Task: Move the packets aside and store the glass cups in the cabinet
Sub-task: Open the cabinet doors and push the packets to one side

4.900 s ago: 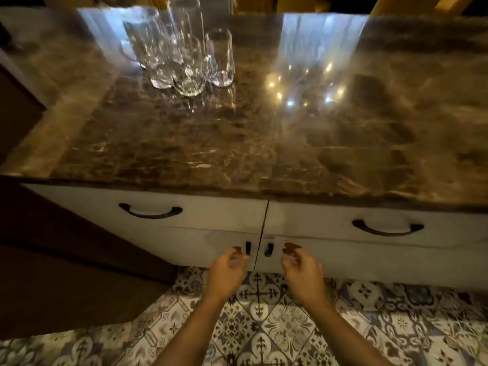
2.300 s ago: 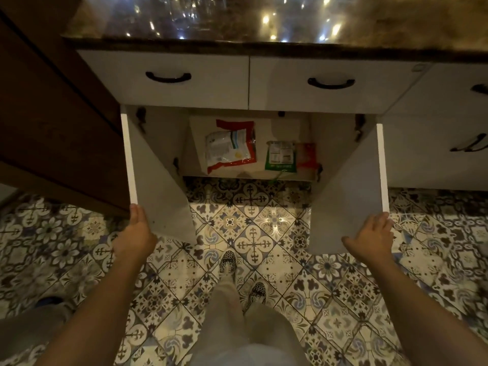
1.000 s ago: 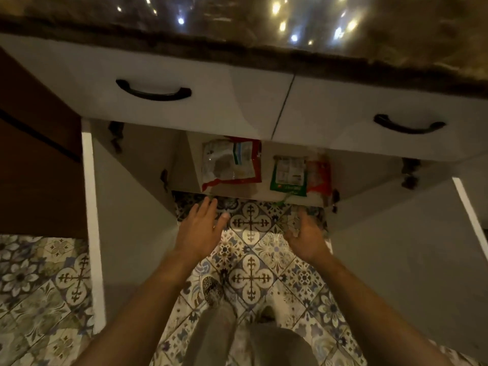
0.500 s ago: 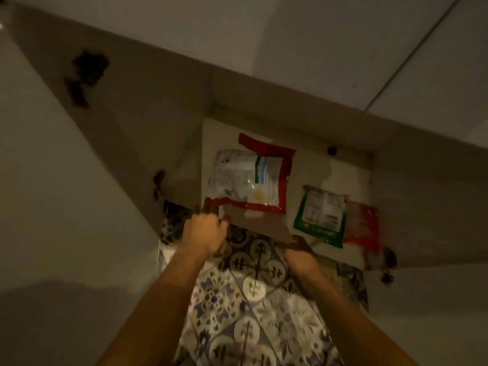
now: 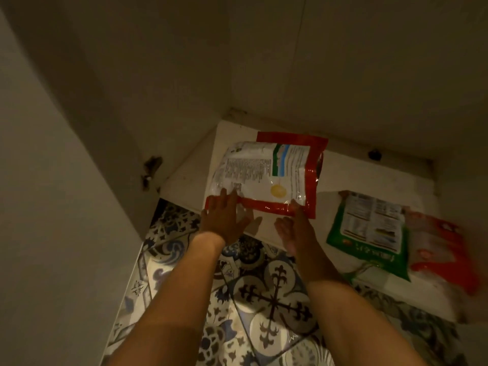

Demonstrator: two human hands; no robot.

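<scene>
A large red-and-white packet lies flat on the cabinet shelf, at its left. My left hand rests palm down on the packet's near left corner, fingers spread. My right hand touches the near right corner with its fingertips, thumb apart. To the right a green packet overhangs the shelf's front edge, and a smaller red packet lies beside it. No glass cups are in view.
The open left cabinet door stands close on my left. The cabinet's back wall rises behind the packets. Patterned floor tiles lie below the shelf's front edge.
I opened both cabinet doors and crouched down close to the shelf. My hands moved from the doors to the near edge of the red-and-white packet.
</scene>
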